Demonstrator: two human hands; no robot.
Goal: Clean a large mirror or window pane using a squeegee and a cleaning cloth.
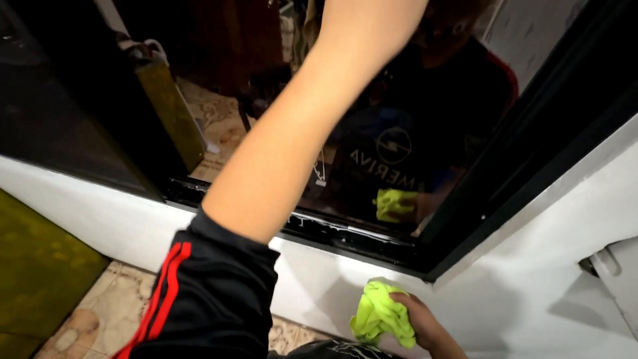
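Far left: an olive-green panel (36, 266) leans low against the white wall (100, 213), above a patterned tile floor (86, 319). Above the wall, a dark glass pane (80, 100) sits in a black window frame (345, 236); the glass reflects a yellowish container (169, 110) and a tiled floor. Centre: the left arm, in a black sleeve with red stripes (199, 292) pushed up above the elbow, rises diagonally across the glass; the forearm (292, 133) runs out of the top edge, so the left hand is out of view and its fingers cannot be judged. Right of centre, low: the right hand (419, 322) is closed around a bunched lime-green cloth (380, 318), fingers curled over its right side. The cloth is held just below the frame's lower rail, near the white wall. Its reflection (392, 203) shows in the glass above. Far right: a pale fitting (615, 266) on the wall.
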